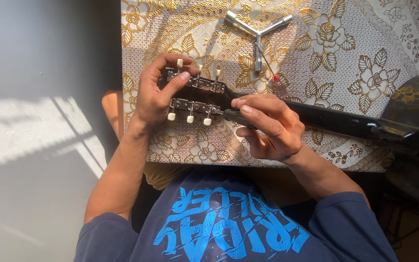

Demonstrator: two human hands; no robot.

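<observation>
A black guitar lies face down across the table, its headstock (204,94) at the left and its neck (335,119) running right to the body (415,104). Two metal tuner strips with cream pegs (190,118) are on the headstock's back. My left hand (153,92) grips the headstock's end, thumb pressing on the upper tuner strip. My right hand (270,126) holds a black-handled screwdriver (233,116) with its tip at the lower tuner strip.
A silver three-way socket wrench (258,36) lies on the table's far side. A small red-handled screwdriver (276,81) rests beside it. The table has a gold floral cloth (345,53). A grey floor is at the left.
</observation>
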